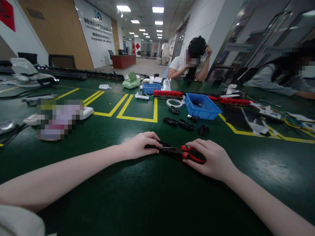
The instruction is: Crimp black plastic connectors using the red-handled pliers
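My left hand point(140, 146) is closed over a small black plastic part point(161, 144) lying on the green table point(147, 196). My right hand point(209, 159) grips the red and black handles of a pair of pliers point(179, 151). The pliers' jaws point left and meet the black part between my two hands. Several more black parts point(178, 123) lie just beyond, toward a blue bin point(203, 108).
Yellow tape lines point(128, 113) mark the table. A second blue bin point(150, 88), red strips point(167, 93), a white tape ring point(174, 103) and a green bag point(131, 82) sit further back. Two people sit at the far right. A blurred object point(60, 119) lies left.
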`<state>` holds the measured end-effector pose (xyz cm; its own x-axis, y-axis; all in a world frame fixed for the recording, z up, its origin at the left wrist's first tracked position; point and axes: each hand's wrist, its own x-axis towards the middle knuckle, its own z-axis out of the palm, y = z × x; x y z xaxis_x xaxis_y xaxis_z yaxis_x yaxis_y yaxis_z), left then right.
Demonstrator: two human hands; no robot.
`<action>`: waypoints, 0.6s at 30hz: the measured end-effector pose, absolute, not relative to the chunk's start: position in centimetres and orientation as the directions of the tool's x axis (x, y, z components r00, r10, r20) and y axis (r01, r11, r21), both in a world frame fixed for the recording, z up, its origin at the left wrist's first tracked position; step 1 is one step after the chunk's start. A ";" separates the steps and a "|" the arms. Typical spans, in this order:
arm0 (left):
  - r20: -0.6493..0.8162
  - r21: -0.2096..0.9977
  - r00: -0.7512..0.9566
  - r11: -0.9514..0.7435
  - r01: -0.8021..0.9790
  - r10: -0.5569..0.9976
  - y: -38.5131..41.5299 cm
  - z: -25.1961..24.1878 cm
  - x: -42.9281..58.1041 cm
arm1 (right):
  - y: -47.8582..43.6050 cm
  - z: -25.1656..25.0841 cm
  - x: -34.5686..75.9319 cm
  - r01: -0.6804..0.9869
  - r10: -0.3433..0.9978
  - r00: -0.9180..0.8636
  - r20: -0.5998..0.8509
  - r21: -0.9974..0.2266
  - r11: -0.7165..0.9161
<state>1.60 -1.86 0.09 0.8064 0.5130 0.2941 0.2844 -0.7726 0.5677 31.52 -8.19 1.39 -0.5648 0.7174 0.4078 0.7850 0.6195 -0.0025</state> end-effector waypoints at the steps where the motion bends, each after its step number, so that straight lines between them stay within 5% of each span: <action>1: 0.292 0.568 0.807 -0.772 0.285 0.513 -1.9 0.1 1.6 | -8.2 1.5 31.5 0.786 0.719 -0.562 0.408 -0.007 0.618; 18: 0.322 0.621 0.802 -0.752 0.222 0.503 -1.4 -0.1 1.6 | -8.3 1.6 31.2 0.785 0.723 -0.555 0.411 -0.030 0.619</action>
